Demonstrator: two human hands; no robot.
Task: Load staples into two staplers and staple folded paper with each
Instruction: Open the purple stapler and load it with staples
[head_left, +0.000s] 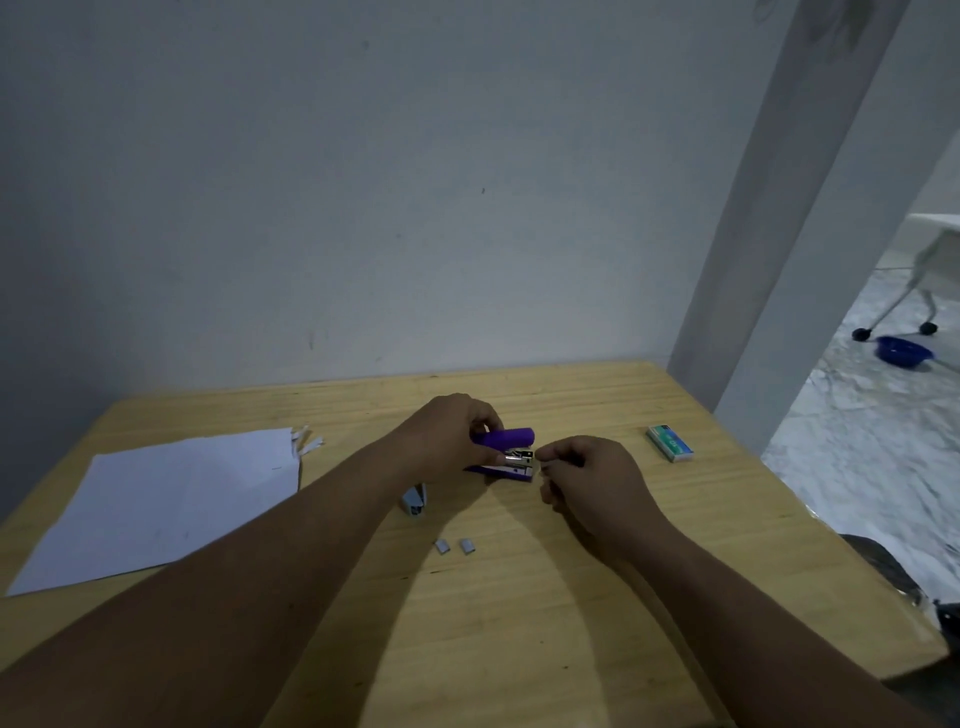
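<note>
We have the left hand (449, 434) gripping the purple stapler (506, 451) mid-table (519, 623), lid hinged up, metal channel exposed. Right hand (584, 480) sits just right of the stapler's mouth, fingers curled in a pinch; we can't tell what it holds. Second stapler (414, 500) and paper (166, 504) lie left.

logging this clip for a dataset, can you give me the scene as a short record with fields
surface: wooden table against a pale wall
left hand: left hand grips the purple stapler, its top lifted open
right hand: right hand, fingers pinched by the stapler's open metal front; any staples held are too small to see
second stapler: pale blue stapler lying untouched beside the left forearm
loose staples: two staple strips on the table, nearer the person
staple box: green box, far right
paper: white sheets, left
</note>
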